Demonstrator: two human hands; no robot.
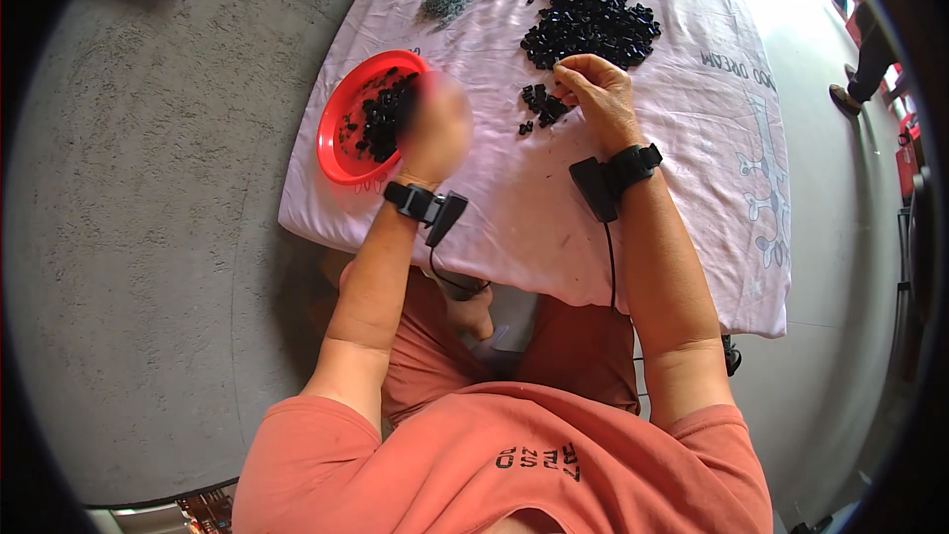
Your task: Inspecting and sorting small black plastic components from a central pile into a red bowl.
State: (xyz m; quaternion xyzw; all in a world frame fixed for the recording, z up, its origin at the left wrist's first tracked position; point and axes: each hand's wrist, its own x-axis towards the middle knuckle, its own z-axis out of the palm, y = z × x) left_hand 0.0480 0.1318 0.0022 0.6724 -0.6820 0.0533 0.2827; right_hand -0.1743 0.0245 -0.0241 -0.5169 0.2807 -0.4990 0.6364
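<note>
My hands sort small black parts on a pink cloth.

My right hand (598, 99) pinches at a small cluster of black parts (543, 104) below the big glossy pile (591, 20); bare cloth (682, 188) lies open toward the near edge. My left hand (435, 129) is blurred beside the round red bowl (336, 133) at the cloth's left edge, perhaps closed; I cannot tell.

grey heap of small parts (447, 2) on pink cloth (643, 188), grey concrete floor (148, 237)

head cam | looks steeply down | close over cloth-covered table (633, 237) | fisheye-bent rim
</note>
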